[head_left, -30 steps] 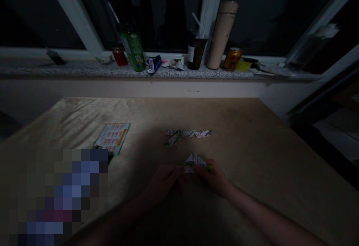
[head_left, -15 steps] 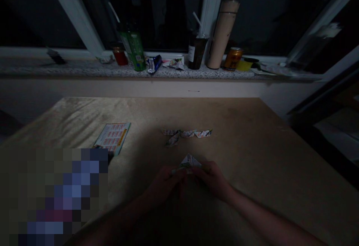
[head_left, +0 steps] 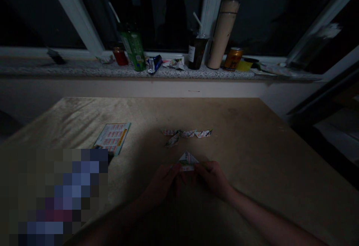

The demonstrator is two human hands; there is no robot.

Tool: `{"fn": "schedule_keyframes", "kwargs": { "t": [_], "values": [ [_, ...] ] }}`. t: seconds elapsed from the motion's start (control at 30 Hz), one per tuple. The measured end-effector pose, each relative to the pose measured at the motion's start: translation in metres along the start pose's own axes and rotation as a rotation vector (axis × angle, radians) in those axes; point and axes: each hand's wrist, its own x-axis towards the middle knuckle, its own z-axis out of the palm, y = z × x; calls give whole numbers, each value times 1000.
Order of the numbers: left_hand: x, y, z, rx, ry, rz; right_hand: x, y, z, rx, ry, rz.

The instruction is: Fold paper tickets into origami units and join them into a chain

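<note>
Between my two hands is a piece of printed paper folded to a point at its top, with a flat band along its lower edge. My left hand pinches its left end, thumb on the near side. At the right end, the fingers of my right hand are closed on the same paper. Just beyond lie several small folded paper pieces in a broken row, one slanting toward me. Dim light hides the undersides of both hands.
On the table's left lies a printed booklet, beside a pixelated patch. Along the stone windowsill stand a green bottle, a dark cup with a straw, a tall pink flask, an orange can and crumpled wrappers.
My left thumb has shifted outward along the lower edge, and more of the paper's band shows between my hands. The paper's tip has moved slightly left and up.
</note>
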Motion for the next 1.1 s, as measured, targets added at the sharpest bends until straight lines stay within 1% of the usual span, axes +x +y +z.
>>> {"fn": "schedule_keyframes", "kwargs": {
  "t": [0.1,0.33,0.53,0.67,0.8,0.87,0.97,1.03,1.1],
  "values": [
    [-1,2,0,-4,17,-9,0,0,1,26,10,-16],
    [1,3,-1,-17,63,27,2,4,0,23,95,19],
    [2,1,-1,-8,87,20,1,2,-1,48,154,-40],
    [2,-2,0,-22,98,31,1,3,0,73,145,-44],
    [3,-5,-1,7,91,56,2,5,1,150,140,-25],
    [3,-5,-2,16,107,61,1,6,1,172,124,-33],
    [1,-4,-3,25,164,106,0,5,0,137,99,-32],
    [0,-2,-3,22,159,132,-1,4,1,77,73,-43],
    [0,-1,-2,26,135,93,-2,3,1,-5,73,-82]
  ]
}}
